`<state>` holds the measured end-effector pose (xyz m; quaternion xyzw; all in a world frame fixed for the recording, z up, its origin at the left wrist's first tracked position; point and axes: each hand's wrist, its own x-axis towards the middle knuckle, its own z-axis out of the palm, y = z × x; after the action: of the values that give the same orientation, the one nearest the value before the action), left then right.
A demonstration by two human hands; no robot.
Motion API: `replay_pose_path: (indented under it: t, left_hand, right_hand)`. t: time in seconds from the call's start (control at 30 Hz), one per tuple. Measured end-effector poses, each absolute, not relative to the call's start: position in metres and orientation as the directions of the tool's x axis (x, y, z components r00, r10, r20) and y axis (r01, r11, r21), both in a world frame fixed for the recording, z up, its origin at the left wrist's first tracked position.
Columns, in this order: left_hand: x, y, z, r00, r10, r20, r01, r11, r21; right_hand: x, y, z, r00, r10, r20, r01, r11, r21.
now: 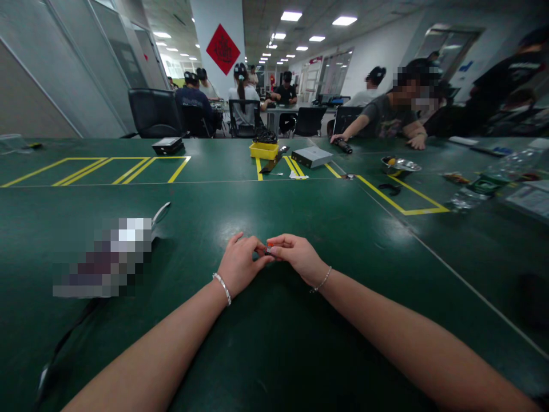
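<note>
Above the green tabletop [274, 320], my left hand [242, 263] and my right hand [300, 258] meet in front of me. Between their fingertips is a small dark part with an orange-red bit [269, 249], too small to name. The right thumb and fingers pinch it from the right. My left thumb and fingers close on its left side, and the fingers partly cover it. A bracelet circles each wrist.
Further back are a yellow tray [263, 151], a grey box [311, 157], a black box [168, 146] and a metal bowl [401, 166]. A plastic bottle [493, 180] lies right. A blurred-out item with a cord [162, 212] lies left. Across the table sits a person [390, 117].
</note>
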<state>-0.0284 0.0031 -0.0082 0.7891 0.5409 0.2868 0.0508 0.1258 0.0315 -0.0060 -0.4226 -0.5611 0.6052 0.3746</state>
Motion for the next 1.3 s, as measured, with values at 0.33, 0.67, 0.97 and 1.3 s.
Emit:
replay_pose_path:
  t: [0.33, 0.67, 0.97, 1.3]
  left_hand:
    - [-0.032, 0.008, -0.012, 0.204, 0.94, 0.273, 0.882, -0.298, 0.366]
    - [-0.033, 0.008, -0.016, 0.247, 0.931, 0.268, 0.884, -0.33, 0.332]
    - [-0.034, 0.008, -0.015, 0.253, 0.935, 0.248, 0.878, -0.33, 0.348]
    - [-0.034, 0.01, -0.021, 0.264, 0.934, 0.242, 0.89, -0.332, 0.313]
  right_hand:
    - [0.272, 0.115, 0.015, 0.325, 0.863, 0.387, 0.767, -0.002, -0.642]
    - [0.403, 0.114, -0.015, 0.629, 0.764, 0.147, 0.729, -0.513, -0.454]
    - [0.414, 0.102, -0.02, 0.828, 0.534, 0.168, 0.536, -0.671, -0.512]
    - [0.276, 0.109, 0.005, -0.032, 0.815, 0.579, 0.945, 0.213, -0.247]
